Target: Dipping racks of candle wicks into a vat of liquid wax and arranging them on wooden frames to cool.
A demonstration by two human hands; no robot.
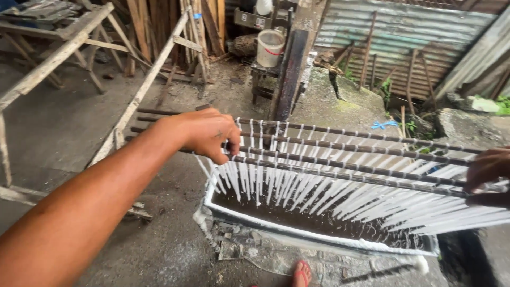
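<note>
Left hand (204,135) grips candle rack (340,159) (right hand (486,172) too) over trough (313,234).

right hand (487,175): cut by right edge | foot (302,274): only toes show | candles (372,199): tips blurred

Floor (64,133): bare grey concrete, stained and gritty, rubble at 6 o'clock.
Wall (393,37): rusty corrugated metal sheets at 1 to 2 o'clock.
Timber (154,21): planks leaning upright at 12 o'clock.
Wooden frames (58,53): pale, rough, slanting across 9 to 11 o'clock.
Bucket (270,48): white, on a dark stand at 12 o'clock.
Weeds (409,127): green shoots by a mossy slab at 2 o'clock.
Blue scrap (385,125): small, just beside the weeds.
Light: flat daylight, soft shadows.
</note>
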